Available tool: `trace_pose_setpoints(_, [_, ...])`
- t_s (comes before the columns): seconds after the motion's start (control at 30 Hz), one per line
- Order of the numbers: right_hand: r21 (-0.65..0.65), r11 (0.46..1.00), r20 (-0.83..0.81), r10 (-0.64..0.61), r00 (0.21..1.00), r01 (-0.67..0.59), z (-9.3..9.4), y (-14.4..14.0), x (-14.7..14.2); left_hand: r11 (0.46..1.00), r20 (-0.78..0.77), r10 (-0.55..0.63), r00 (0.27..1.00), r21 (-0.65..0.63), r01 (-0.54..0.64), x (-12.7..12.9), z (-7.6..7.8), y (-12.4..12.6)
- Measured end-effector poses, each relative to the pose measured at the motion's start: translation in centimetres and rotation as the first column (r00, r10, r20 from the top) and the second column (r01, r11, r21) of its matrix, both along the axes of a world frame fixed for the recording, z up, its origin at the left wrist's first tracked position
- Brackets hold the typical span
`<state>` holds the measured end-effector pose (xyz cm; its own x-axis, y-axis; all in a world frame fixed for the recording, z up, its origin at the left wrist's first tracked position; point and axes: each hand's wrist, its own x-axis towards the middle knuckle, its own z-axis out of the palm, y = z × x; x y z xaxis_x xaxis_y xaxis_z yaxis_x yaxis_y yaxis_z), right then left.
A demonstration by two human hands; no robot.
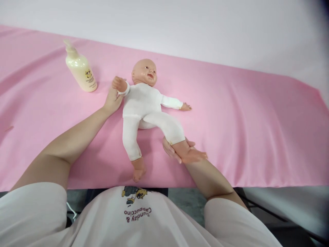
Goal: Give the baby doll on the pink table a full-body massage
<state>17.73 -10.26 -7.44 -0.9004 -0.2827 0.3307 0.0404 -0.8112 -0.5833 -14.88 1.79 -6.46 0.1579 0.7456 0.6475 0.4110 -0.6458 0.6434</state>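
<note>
A baby doll (142, 101) with a soft white cloth body lies on its back on a pink cloth, its head away from me and turned to the right. At the doll's left-side arm in the view, my left hand (112, 101) is closed round the forearm by the white cuff; part of its fingers are hidden behind the doll's arm. My right hand (170, 150) grips the doll's lower leg on the right from beneath, with fingers showing on both sides of the ankle. That leg is raised and bent outward. The doll's other leg points towards me.
A cream pump bottle (82, 73) of lotion or wash stands to the left of the doll. The pink cloth (231, 137) covers the table, with folds at the right. A white wall or sheet (205, 31) is behind, and the table's near edge is close to my body.
</note>
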Motion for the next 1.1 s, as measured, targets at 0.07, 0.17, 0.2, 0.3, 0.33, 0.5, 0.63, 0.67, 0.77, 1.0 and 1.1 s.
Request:
trace_pose_setpoints(0.07, [-0.055,0.991,-0.189,-0.130,0.973,0.122,0.1,-0.2,0.2,0.999,-0.068,-0.012,0.998,0.034,0.015,0.3,0.4,-0.4])
trace_pose_setpoints(0.17, [-0.031,0.922,-0.125,-0.387,0.913,0.387,0.9,-0.2,0.5,0.997,-0.142,-0.018,0.990,0.065,0.028,0.6,1.0,-1.0])
trace_pose_setpoints(0.2, [0.007,0.888,-0.051,-0.458,0.887,0.459,1.3,-0.2,0.6,0.997,-0.165,-0.025,0.986,0.067,0.037,0.7,1.1,-1.2])
trace_pose_setpoints(0.3, [0.051,0.790,0.073,-0.613,0.786,0.611,1.8,-0.3,0.5,0.995,-0.241,-0.052,0.969,0.069,0.071,1.0,1.6,-1.7])
trace_pose_setpoints(0.33, [0.043,0.764,0.090,-0.645,0.759,0.644,1.7,-0.3,0.4,0.994,-0.268,-0.059,0.962,0.072,0.081,1.1,1.8,-1.8])
trace_pose_setpoints(0.5, [0.117,0.716,0.264,-0.691,0.673,0.688,0.5,-0.2,0.3,0.990,-0.335,-0.083,0.938,0.083,0.117,1.5,2.5,-2.2])
trace_pose_setpoints(0.63, [0.144,0.740,0.381,-0.654,0.654,0.657,-0.3,0.1,0.7,0.987,-0.366,-0.080,0.927,0.098,0.124,1.6,2.6,-2.2])
trace_pose_setpoints(0.67, [0.115,0.752,0.363,-0.640,0.677,0.649,-0.4,0.1,0.7,0.987,-0.378,-0.077,0.923,0.104,0.124,1.5,2.6,-2.2])
trace_pose_setpoints(0.77, [0.056,0.760,0.282,-0.634,0.720,0.647,-0.3,0.0,0.5,0.986,-0.397,-0.064,0.916,0.116,0.119,1.4,2.3,-2.1])
trace_pose_setpoints(1.0, [0.103,0.749,0.131,-0.663,0.737,0.655,1.0,-1.0,0.2,0.996,-0.216,-0.002,0.976,0.091,0.022,1.1,1.7,-1.7])
trace_pose_setpoints(1.1, [0.110,0.859,0.066,-0.509,0.858,0.501,1.0,-1.3,0.3,0.997,-0.073,0.057,0.996,0.061,-0.052,0.7,0.9,-0.9])
